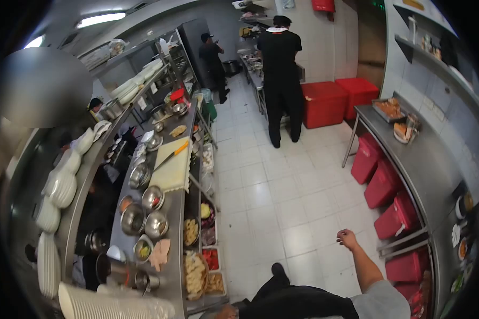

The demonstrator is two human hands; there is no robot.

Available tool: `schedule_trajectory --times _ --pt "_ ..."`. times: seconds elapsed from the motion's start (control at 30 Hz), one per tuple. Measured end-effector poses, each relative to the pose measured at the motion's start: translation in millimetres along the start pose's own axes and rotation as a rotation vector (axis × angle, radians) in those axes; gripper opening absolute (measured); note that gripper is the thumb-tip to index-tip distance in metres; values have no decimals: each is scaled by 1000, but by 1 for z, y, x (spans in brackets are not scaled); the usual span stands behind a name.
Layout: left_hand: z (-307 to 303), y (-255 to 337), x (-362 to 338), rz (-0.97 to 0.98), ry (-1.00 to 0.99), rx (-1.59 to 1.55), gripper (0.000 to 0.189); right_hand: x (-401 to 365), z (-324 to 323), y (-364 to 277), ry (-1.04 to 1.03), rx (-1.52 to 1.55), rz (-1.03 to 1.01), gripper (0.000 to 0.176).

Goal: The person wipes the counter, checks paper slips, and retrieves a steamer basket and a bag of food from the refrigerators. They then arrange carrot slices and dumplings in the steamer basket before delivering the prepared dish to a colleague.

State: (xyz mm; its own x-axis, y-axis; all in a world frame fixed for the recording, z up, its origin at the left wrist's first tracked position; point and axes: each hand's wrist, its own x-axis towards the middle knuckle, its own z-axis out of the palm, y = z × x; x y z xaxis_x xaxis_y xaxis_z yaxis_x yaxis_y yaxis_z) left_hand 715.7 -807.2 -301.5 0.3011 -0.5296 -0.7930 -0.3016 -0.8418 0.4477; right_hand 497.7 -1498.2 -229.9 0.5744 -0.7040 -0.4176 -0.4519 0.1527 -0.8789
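My right hand [347, 238] is held out over the tiled floor, to the left of the right-hand steel table. Its fingers are loosely bent and apart, and nothing shows in them. At the bottom edge, a small patch of skin [226, 312] appears on my left side; the fingers of my left hand cannot be made out. The steel counter [176, 234] on that side holds a cutting board [171, 169] with an orange-handled knife [174, 151], several metal bowls [156, 224] and a pinkish cloth or glove [160, 254].
A person in black [282, 69] stands ahead with their back to me; another person [213, 61] stands farther back. Red containers [324, 103] line the wall, and pink bins [382, 183] sit under the right table [426, 175]. Plates [61, 189] fill the left shelf.
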Motion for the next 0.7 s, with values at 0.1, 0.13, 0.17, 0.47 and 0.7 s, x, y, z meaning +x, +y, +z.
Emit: schedule_trajectory --times 0.1,0.13,0.17,0.47,0.7 --pt "-69 42 85 1026 316 -122 42 18 9 -6 -149 -8 139 20" --pt "-101 76 127 463 97 -47 38 8 13 -13 -165 -55 238 22" --pt "-136 117 167 -78 -152 183 52 13 11 13 -200 -135 351 25" --pt "-426 299 290 381 420 -554 36 82 2 82 -812 -839 465 64" --pt "-510 242 339 -84 344 -695 40 557 125 -76 -958 -1640 -445 29"
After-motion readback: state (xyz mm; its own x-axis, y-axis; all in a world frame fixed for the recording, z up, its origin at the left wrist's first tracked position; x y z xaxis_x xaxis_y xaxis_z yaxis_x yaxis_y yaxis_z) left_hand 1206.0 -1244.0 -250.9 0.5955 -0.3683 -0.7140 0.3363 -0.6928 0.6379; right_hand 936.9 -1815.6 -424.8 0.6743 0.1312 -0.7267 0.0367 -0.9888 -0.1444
